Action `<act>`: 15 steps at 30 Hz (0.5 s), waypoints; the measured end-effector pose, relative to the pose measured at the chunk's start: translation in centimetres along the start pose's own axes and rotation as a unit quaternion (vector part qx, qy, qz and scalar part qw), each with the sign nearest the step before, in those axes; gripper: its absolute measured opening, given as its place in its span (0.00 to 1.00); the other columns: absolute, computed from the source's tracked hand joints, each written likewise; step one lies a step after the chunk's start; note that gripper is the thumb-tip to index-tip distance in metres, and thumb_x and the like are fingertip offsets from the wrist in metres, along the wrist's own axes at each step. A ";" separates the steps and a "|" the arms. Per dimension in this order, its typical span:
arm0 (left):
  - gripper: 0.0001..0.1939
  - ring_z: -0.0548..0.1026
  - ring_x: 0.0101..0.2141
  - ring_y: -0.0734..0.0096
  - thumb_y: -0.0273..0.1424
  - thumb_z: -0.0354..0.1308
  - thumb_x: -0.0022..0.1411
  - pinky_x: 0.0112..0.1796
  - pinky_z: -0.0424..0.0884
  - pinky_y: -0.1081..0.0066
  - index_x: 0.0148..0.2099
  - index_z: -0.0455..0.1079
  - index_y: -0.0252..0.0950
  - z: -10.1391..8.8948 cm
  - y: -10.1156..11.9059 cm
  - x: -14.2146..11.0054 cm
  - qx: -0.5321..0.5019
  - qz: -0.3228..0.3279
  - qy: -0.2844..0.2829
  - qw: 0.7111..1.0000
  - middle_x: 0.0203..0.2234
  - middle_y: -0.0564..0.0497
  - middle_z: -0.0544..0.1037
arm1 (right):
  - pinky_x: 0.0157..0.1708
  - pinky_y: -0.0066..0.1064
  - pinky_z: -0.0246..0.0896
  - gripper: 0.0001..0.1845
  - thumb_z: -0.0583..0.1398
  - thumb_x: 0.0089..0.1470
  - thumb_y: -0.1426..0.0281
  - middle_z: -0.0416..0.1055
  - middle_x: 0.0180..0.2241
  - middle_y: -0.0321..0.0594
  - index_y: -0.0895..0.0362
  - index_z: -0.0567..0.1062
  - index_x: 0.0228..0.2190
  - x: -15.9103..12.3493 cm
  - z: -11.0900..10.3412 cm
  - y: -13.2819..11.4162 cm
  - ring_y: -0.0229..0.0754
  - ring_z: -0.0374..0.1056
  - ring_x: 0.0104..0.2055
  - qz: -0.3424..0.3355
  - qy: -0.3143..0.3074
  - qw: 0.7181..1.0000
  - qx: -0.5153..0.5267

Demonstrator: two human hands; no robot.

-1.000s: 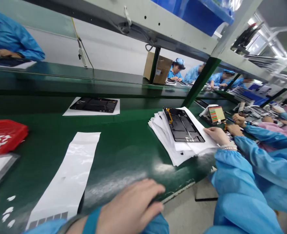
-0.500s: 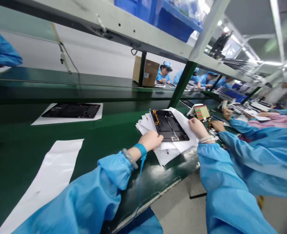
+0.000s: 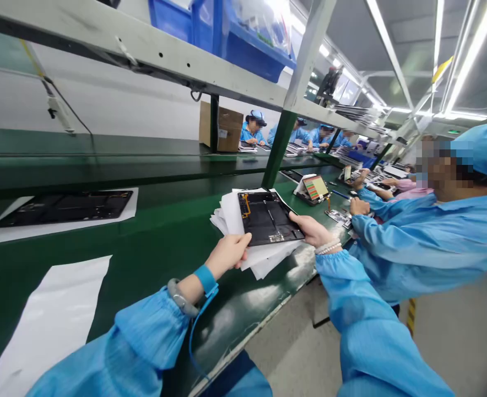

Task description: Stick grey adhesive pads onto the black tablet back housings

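Holding black tablet housing (image 3: 268, 218) over white paper stack (image 3: 225, 216), by the desk (image 3: 164, 242)'s near edge. Right hand (image 3: 314, 231): grip closed on the housing's right edge, thumb on top. Left hand (image 3: 227, 253): grip narrow at near-left corner, can't tell if it pinches paper, housing or both. Second housing (image 3: 68, 208) lies on white sheet (image 3: 129, 205), left side of desk, far side of long paper strip (image 3: 57, 314). Co-worker (image 3: 433, 237) at right

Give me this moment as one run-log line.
left hand: at near-left corner of black panel, grip unclear; right hand: gripping its right edge; panel: above stacked white sheets; second panel: on white sheet
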State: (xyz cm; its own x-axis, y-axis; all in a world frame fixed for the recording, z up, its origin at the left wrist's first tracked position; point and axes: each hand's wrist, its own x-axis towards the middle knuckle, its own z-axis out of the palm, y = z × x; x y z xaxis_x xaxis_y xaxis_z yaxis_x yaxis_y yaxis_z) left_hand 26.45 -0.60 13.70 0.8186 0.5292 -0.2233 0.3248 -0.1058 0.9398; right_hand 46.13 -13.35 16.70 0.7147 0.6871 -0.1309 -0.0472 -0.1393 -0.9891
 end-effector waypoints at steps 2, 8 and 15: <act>0.25 0.59 0.10 0.81 0.52 0.46 0.61 0.13 0.50 0.79 0.24 0.59 0.35 -1.1 -0.9 -1.6 -0.012 -0.012 0.008 1.000 0.11 0.58 0.62 | 0.27 0.32 0.70 0.07 0.62 0.50 0.70 0.74 0.21 0.42 0.61 0.73 0.26 -1.6 1.2 0.1 0.40 0.71 0.23 0.031 -0.018 0.999 0.041; 0.37 0.74 0.22 0.70 0.65 0.47 0.49 0.21 0.68 0.74 0.34 0.68 0.31 -3.3 -5.3 -10.9 -0.202 -0.148 -0.106 0.962 0.24 0.47 0.76 | 0.21 0.30 0.68 0.13 0.64 0.44 0.69 0.77 0.28 0.39 0.58 0.73 0.34 -9.1 10.1 3.8 0.40 0.71 0.23 0.066 -0.119 0.976 0.168; 0.29 0.75 0.41 0.61 0.46 0.61 0.55 0.43 0.71 0.65 0.51 0.65 0.31 -7.3 -10.5 -16.9 -0.337 -0.069 0.150 0.927 0.41 0.43 0.77 | 0.17 0.25 0.63 0.24 0.67 0.42 0.54 0.71 0.17 0.39 0.62 0.70 0.29 -16.2 20.8 10.7 0.36 0.67 0.17 0.242 -0.248 0.921 0.176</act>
State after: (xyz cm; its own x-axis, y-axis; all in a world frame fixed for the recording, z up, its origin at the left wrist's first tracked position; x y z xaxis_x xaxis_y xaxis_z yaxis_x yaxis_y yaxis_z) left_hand 5.73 -2.34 9.52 0.5892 0.7198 -0.3669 -0.0363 0.4773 0.8780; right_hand 19.56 -11.11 6.86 0.1473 0.8586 -0.4910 -0.5623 -0.3357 -0.7557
